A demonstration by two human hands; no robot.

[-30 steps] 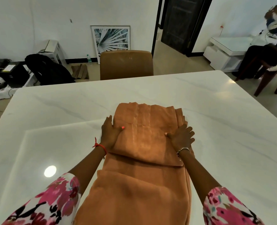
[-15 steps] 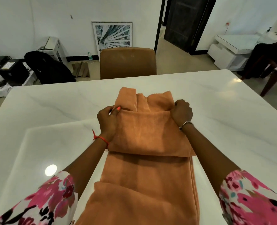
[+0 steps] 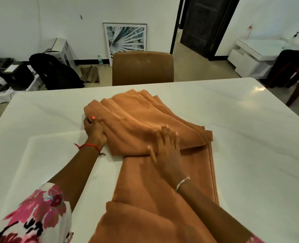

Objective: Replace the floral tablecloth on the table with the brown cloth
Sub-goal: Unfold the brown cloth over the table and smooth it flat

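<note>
Brown cloth, folded, lying on white bench; left grip pinching top fold's left edge, right grip flat, fingers spread, pressing lower layers. Advisable: lift only top fold, pin remainder, unfold toward far edge.

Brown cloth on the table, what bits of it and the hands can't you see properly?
Head view only.
brown cloth: near end cut off by the bottom edge; its folds hide its full size.
left hand: fingertips hidden under the cloth edge it grips.
right hand: blurred; whether it presses the cloth is unclear.
seated person: cut off by the right edge.
</note>
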